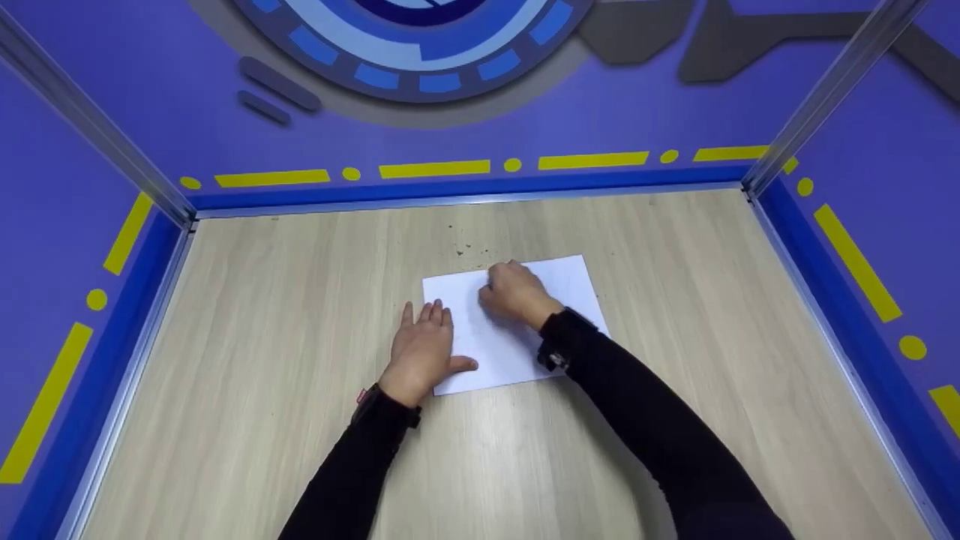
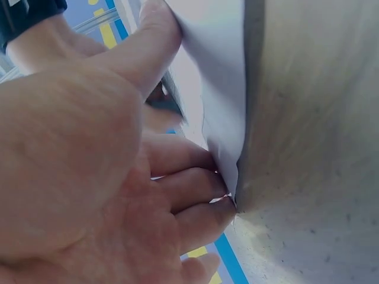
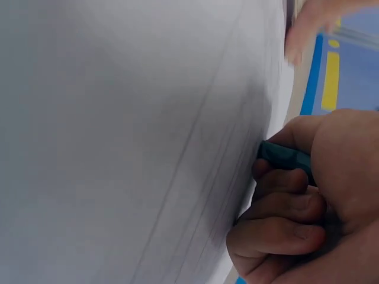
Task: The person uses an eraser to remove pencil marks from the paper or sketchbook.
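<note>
Paper (image 1: 502, 356), white with faint lines (image 3: 189, 139), lies on the wood-grain table (image 1: 262, 375), short of its far edge. Left hand (image 1: 424, 349), fingers extended, rests over the paper's left edge; right hand (image 1: 516, 291), fingers curled, grips a small teal block (image 3: 287, 155) toward the paper's far edge. Dark crumbs (image 1: 460, 253) lie between paper and purple back panel (image 1: 435, 139); the right sleeve (image 1: 660, 420) hides the paper's near right corner.

Paper (image 1: 502, 356) is lying on the table (image 1: 262, 322), left hand (image 1: 422, 349) over its left edge, right hand (image 1: 517, 291) at its back half with a small block (image 3: 287, 157) in its grip. Some crumbs (image 1: 460, 253) sit just behind, before the back wall (image 1: 637, 120).
</note>
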A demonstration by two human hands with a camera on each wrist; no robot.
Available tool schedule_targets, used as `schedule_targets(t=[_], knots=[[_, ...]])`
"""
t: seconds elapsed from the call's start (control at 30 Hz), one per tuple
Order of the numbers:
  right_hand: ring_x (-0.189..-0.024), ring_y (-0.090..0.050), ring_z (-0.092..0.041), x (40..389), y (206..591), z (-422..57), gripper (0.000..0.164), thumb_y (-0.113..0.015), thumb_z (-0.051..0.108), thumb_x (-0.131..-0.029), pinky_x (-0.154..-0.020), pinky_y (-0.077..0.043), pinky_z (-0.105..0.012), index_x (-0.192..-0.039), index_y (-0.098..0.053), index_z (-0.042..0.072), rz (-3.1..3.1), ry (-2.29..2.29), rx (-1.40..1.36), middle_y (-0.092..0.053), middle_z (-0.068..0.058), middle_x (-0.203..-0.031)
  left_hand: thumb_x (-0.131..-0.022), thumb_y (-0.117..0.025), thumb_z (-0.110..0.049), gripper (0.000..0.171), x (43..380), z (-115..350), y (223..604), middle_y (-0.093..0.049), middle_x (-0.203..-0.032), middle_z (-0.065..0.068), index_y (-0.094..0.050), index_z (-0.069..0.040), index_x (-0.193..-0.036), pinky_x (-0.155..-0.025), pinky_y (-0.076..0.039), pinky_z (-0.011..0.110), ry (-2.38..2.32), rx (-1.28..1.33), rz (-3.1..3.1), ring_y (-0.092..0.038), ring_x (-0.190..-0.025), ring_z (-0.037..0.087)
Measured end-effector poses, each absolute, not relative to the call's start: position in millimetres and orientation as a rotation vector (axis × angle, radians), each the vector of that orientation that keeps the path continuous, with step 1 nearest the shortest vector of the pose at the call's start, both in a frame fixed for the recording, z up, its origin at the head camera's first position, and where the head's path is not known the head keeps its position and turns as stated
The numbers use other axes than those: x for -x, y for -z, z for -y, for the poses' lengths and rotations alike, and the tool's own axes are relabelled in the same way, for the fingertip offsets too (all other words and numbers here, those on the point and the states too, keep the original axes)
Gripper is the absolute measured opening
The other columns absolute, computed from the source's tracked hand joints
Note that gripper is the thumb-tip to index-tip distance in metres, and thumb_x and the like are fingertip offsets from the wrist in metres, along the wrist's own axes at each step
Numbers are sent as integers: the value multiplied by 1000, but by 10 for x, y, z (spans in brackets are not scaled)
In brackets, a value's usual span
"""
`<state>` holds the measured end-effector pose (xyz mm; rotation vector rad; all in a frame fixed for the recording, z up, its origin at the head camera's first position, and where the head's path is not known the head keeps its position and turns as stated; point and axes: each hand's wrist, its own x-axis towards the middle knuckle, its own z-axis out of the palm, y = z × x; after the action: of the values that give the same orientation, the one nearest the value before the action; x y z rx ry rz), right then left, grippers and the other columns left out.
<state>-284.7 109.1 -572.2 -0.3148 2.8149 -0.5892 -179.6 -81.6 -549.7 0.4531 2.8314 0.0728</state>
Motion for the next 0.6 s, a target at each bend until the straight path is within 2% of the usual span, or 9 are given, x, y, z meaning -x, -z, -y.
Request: schedule_targets(t=[0.07,0.17,0.37,0.53,0.6], knots=[[-104,-74,-41,2813,5642,-1280,25,-61,22,-101,-96,-62,-55,-87,-71,3,-2792,616,281,-78,-24,-108,-90,-76,-74,114,1796,824,5496,-42,-174,26,-44,7,-165,-139,-21,64,-72,-448,-2824,-40,-166,40],[-96,-70,-37,2791,5637,-1628,24,-60,22,-101,-89,-61,-53,-84,-65,6,-2788,655,246,-74,-20,-100,-91,-75,-74,115,1790,821,5503,-40,-176,26,-42,6,-167,-140,-20,64,-64,-437,-2805,-38,-167,39],[-88,-58,-33,2747,5617,-2242,23,-60,25,-100,-77,-48,-45,-86,-59,6,-2792,716,127,-59,-14,-90,-93,-73,-75,114,1788,818,5493,-37,-178,24,-40,4,-168,-141,-18,63,-64,-423,-2786,-35,-169,38],[-79,-52,-29,2738,5571,-2400,28,-59,25,-101,-69,-38,-40,-78,-51,9,-2787,671,63,-47,-8,-80,-93,-73,-74,113,1790,826,5478,-37,-177,25,-40,5,-168,-140,-19,63,-76,-438,-2793,-36,-168,39],[-80,-53,-29,2737,5544,-2377,29,-58,24,-101,-71,-42,-40,-76,-52,9,-2792,622,58,-53,-9,-82,-93,-73,-74,113,1795,827,5479,-38,-177,26,-41,5,-167,-140,-19,64,-73,-445,-2796,-36,-168,39]])
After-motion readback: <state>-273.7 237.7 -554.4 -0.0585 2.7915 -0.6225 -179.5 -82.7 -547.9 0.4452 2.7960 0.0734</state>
